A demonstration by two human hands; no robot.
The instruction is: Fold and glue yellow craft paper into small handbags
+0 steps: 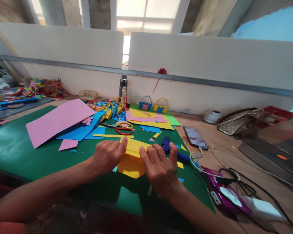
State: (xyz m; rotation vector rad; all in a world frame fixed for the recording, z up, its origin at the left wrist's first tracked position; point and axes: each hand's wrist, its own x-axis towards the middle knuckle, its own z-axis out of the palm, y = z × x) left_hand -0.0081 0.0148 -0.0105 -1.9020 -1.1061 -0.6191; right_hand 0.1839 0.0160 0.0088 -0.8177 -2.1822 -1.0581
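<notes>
While the left hand point(109, 156) pinches one end of a folded yellow sheet point(131, 167), the right hand point(162, 167) grips the other end, its thumb pressed along the crease and one finger lifted clear. The yellow piece sits between the two hands, above the near part of a green mat point(34, 162), with a flap hanging below the fold.

Just beyond the right hand lies a blue glue gun point(184, 158), partly hidden by its fingers; whether they touch, I cannot tell. A narrow yellow strip point(107, 135) lies just past the left hand, and behind it are scissors point(122, 133) with one red and one yellow handle. Small blue, yellow and pink scraps are scattered around.

Farther left, a large pink sheet point(61, 122) overlaps blue sheets point(74, 132). At the back of the mat is a heap of small blue and yellow bags point(112, 110); to its right, a blue bag point(145, 105) with a pink bow and a yellow bag point(160, 108) with a blue one stand side by side against the wall.

To the right, on the brown surface point(190, 122), are a phone point(195, 137), a purple power strip point(224, 191) and a patterned handbag point(234, 125).
</notes>
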